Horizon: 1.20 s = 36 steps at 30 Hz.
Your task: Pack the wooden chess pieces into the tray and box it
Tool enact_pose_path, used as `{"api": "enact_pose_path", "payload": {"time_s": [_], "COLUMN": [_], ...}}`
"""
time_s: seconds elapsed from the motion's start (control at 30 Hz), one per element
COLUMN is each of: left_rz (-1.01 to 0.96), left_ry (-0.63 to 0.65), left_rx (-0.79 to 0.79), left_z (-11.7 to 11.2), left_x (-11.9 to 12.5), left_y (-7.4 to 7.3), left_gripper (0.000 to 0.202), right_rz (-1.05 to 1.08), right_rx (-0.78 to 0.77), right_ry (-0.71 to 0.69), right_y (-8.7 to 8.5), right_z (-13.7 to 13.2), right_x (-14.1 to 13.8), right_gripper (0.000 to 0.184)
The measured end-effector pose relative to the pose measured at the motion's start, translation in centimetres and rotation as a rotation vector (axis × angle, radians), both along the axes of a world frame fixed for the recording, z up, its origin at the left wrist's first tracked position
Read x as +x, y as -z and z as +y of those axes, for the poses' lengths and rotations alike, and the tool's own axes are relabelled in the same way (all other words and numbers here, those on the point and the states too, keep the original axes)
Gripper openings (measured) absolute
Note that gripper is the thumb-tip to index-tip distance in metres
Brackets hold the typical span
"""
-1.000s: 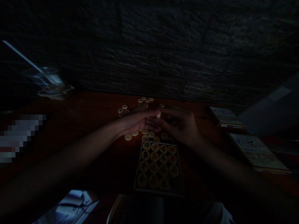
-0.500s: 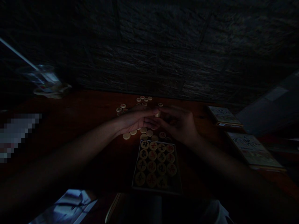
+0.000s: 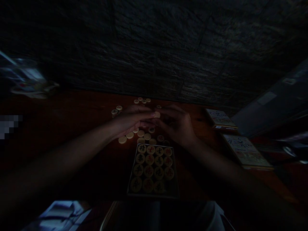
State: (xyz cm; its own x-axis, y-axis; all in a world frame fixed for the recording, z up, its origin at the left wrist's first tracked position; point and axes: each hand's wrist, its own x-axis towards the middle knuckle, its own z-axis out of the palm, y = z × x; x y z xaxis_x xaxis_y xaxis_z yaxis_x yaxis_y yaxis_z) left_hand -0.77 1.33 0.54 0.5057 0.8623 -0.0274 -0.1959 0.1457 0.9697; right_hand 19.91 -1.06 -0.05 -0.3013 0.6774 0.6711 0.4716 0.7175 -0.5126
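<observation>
In the head view, a round wooden Chinese chess piece (image 3: pixel 157 114) is held up between my two hands, its blank pale face showing. My left hand (image 3: pixel 133 118) pinches it from the left, thumb on top. On the other side, the fingertips of my right hand (image 3: pixel 176 123) grip it too. Below the hands lies a shallow box (image 3: pixel 176 179) with rows of pieces marked in black and red; its lower right corner is dark and hard to read. Loose Chinese chess pieces (image 3: pixel 122 139) lie on the wooden table under and around my hands, some face down, some partly hidden.
Two flat printed boxes (image 3: pixel 245 149) lie on the right side of the table. A clear cup with a straw (image 3: pixel 31 77) stands at the far left. A dark stone wall (image 3: pixel 154 64) rises behind the table's back edge. The scene is very dim.
The whole view has shifted, so things sit further left. The held piece has turned from edge-on to show its flat face. Both hands stay together around it.
</observation>
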Motion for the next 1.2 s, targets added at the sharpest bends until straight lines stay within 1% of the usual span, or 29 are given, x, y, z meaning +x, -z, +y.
{"api": "enact_pose_path", "payload": {"time_s": [0.1, 0.17, 0.27, 0.33, 0.43, 0.5, 0.63, 0.73, 0.8, 0.9, 0.97, 1.03, 1.1, 1.2], "left_rz": [0.002, -0.012, 0.017, 0.036, 0.063, 0.104, 0.164, 0.146, 0.120, 0.061, 0.045, 0.078, 0.144, 0.201], "left_ry": [-0.072, -0.096, -0.110, -0.125, -0.131, -0.132, -0.130, -0.131, -0.133, -0.132, -0.118, -0.142, -0.154, -0.151], "left_rx": [0.039, 0.082, 0.155, 0.200, 0.249, 0.281, 0.336, 0.333, 0.312, 0.286, 0.288, 0.308, 0.348, 0.413], "left_z": [0.0, 0.0, 0.2, 0.2, 0.0, -0.1, -0.2, -0.2, -0.2, -0.1, -0.1, 0.0, 0.0, 0.0], "left_x": [0.0, 0.0, -0.2, -0.2, -0.3, -0.2, -0.2, -0.1, 0.0, 0.2, 0.3, 0.3, 0.3, 0.3], "left_y": [-0.2, 0.0, 0.5, 0.7, 0.5, 0.3, 0.1, 0.2, 0.3, 0.5, 0.6, 0.6, 0.5, 0.4], "left_gripper": [0.017, 0.023, 0.035, 0.039, 0.038, 0.036, 0.038, 0.036, 0.030, 0.019, 0.016, 0.017, 0.023, 0.029], "right_rz": [0.096, 0.190, 0.328, 0.387, 0.449, 0.462, 0.446, 0.427, 0.418, 0.406, 0.408, 0.423, 0.414, 0.387], "right_rx": [-0.097, -0.225, -0.414, -0.490, -0.558, -0.575, -0.558, -0.550, -0.537, -0.535, -0.554, -0.547, -0.557, -0.552], "right_ry": [0.012, -0.032, -0.094, -0.090, -0.079, -0.085, -0.101, -0.099, -0.087, -0.077, -0.057, -0.011, 0.038, 0.069], "right_y": [0.3, 0.5, 0.7, 0.7, 0.5, 0.4, 0.3, 0.4, 0.4, 0.1, -0.1, -0.3, -0.5, -0.4], "right_z": [0.2, 0.4, 0.7, 0.7, 0.6, 0.5, 0.3, 0.4, 0.5, 0.3, 0.0, -0.4, -0.7, -0.9], "right_x": [-0.2, -0.3, -0.4, -0.5, -0.7, -0.8, -0.9, -0.7, -0.7, -0.7, -0.9, -1.0, -1.0, -1.0], "right_gripper": [0.027, 0.030, 0.037, 0.041, 0.043, 0.042, 0.038, 0.037, 0.036, 0.030, 0.027, 0.022, 0.017, 0.017]}}
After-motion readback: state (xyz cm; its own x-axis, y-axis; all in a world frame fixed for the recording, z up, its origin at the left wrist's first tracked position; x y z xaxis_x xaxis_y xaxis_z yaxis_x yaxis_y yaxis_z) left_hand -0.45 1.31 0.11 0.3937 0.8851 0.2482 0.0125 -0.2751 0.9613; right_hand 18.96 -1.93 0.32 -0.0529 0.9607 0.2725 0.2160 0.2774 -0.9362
